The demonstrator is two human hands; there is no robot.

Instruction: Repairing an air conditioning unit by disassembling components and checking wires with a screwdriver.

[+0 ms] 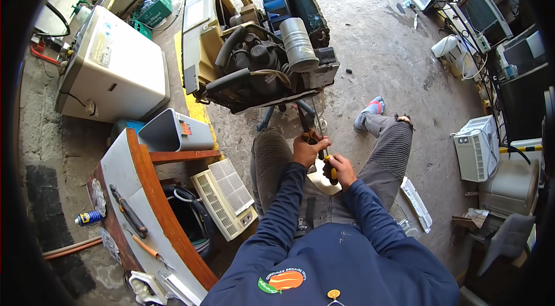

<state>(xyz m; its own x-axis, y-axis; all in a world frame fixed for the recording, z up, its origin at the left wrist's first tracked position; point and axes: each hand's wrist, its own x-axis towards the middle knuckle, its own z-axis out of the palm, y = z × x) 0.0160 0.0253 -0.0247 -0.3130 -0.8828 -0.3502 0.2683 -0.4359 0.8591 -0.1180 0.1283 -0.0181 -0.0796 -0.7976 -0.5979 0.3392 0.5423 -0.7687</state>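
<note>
My left hand [304,151] is closed around dark pliers [307,132] with orange on the handles, its thumb close to a thin metal shaft. My right hand [342,168] grips a yellow-and-black handled tool [332,167], apparently a screwdriver, whose shaft rises between both hands. Beyond them, above my lap, stands an opened appliance assembly [202,46] with a black compressor [257,50], dark hoses, a silver cylinder [299,43] and blue parts, its underside near the tools' upper ends.
A wood-edged bench [150,193] with tools, a grey bin [172,130] and a white appliance [113,60] are on my left. An air-conditioner panel [219,190] lies beside my left leg. Several appliances [474,147] and cables line the right. My sandalled foot [370,109] rests on concrete.
</note>
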